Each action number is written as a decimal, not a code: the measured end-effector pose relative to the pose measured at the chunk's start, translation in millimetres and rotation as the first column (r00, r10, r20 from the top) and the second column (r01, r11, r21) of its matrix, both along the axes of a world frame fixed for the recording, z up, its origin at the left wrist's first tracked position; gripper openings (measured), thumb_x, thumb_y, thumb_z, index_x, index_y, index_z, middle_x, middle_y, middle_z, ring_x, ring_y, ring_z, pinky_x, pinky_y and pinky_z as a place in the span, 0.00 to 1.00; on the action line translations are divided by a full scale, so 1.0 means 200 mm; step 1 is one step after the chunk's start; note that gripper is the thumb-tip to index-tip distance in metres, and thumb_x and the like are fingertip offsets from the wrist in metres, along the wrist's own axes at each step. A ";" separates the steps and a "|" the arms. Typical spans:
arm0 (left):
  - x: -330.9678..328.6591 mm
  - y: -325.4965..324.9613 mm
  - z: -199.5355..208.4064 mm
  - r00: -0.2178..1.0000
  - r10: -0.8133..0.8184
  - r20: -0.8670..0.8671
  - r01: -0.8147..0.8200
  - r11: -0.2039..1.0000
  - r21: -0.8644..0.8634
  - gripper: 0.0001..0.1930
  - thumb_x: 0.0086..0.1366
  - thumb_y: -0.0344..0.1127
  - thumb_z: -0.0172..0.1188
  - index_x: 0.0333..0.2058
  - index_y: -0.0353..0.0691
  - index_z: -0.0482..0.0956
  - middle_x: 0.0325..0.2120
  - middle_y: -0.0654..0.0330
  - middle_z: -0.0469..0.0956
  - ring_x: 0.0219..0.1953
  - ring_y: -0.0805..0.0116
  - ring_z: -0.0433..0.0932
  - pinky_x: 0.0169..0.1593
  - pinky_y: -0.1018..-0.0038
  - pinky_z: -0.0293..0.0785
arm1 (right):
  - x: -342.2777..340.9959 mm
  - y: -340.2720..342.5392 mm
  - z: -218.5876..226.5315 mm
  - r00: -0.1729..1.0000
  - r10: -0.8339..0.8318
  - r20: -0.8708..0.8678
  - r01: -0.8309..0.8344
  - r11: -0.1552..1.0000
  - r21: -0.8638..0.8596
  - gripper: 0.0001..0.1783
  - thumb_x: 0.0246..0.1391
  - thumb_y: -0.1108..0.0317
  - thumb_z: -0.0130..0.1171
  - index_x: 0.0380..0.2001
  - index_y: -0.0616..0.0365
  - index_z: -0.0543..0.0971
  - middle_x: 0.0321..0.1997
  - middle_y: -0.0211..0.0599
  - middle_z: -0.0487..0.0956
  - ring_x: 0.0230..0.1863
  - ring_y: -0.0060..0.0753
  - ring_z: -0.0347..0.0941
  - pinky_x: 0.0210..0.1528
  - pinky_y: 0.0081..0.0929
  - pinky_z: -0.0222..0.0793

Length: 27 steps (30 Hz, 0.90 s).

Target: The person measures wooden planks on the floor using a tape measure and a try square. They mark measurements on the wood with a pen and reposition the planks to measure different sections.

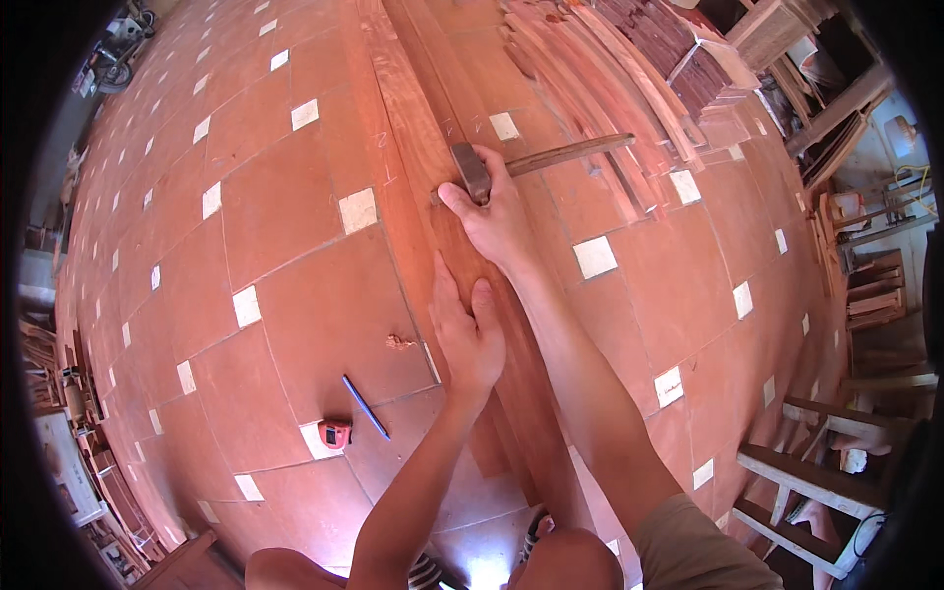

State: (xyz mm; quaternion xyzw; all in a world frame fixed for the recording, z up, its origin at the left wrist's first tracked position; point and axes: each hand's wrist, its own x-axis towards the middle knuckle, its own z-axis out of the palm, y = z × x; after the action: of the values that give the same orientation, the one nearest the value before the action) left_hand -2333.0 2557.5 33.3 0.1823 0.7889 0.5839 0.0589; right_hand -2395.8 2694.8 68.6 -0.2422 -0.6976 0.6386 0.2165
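Observation:
A long reddish wooden plank (423,138) lies on the tiled floor, running away from me. My left hand (466,329) rests flat on the plank, fingers together, pressing it down. Farther along the plank, my right hand (497,211) grips a hammer (551,157) close to its grey metal head (472,172). The head sits on the plank's surface and the wooden handle points off to the right.
A blue pencil (366,406) and a small red tape measure (335,433) lie on the floor to the left. A wood chip (398,342) is beside the plank. Stacked timber strips (610,79) lie beyond, and wooden furniture frames (816,472) stand at right.

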 end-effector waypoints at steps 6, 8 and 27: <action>-0.02 -0.05 -0.01 0.998 0.057 -0.005 -0.057 0.997 -0.045 0.35 0.78 0.41 0.52 0.74 0.25 0.54 0.68 0.34 0.66 0.68 0.39 0.67 0.71 0.55 0.60 | 0.27 -0.18 -0.11 0.995 -0.036 -0.095 0.046 0.993 0.109 0.35 0.60 0.62 0.73 0.65 0.60 0.70 0.54 0.40 0.80 0.55 0.32 0.77 0.57 0.33 0.73; -0.02 -0.02 0.00 0.999 0.040 0.015 -0.039 0.999 -0.028 0.34 0.78 0.41 0.52 0.74 0.26 0.55 0.68 0.35 0.66 0.68 0.39 0.67 0.71 0.54 0.60 | 0.14 -0.10 -0.07 0.997 -0.049 -0.067 0.057 0.991 0.123 0.34 0.59 0.65 0.71 0.65 0.60 0.70 0.53 0.45 0.81 0.52 0.37 0.80 0.56 0.35 0.75; -1.00 0.40 0.15 0.942 0.294 0.163 -0.210 0.894 -0.395 0.32 0.77 0.52 0.46 0.71 0.37 0.66 0.63 0.37 0.74 0.64 0.35 0.74 0.65 0.48 0.71 | -0.30 0.20 0.05 0.986 -0.065 -0.155 0.056 0.996 -0.064 0.34 0.62 0.63 0.72 0.67 0.59 0.68 0.53 0.31 0.78 0.49 0.22 0.73 0.52 0.25 0.71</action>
State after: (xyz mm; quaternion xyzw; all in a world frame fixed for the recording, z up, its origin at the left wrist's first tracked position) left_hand -2532.1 2637.5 64.2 -0.0018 0.8907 0.4429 0.1021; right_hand -2454.9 2735.1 78.8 -0.2187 -0.6515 0.6692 0.2827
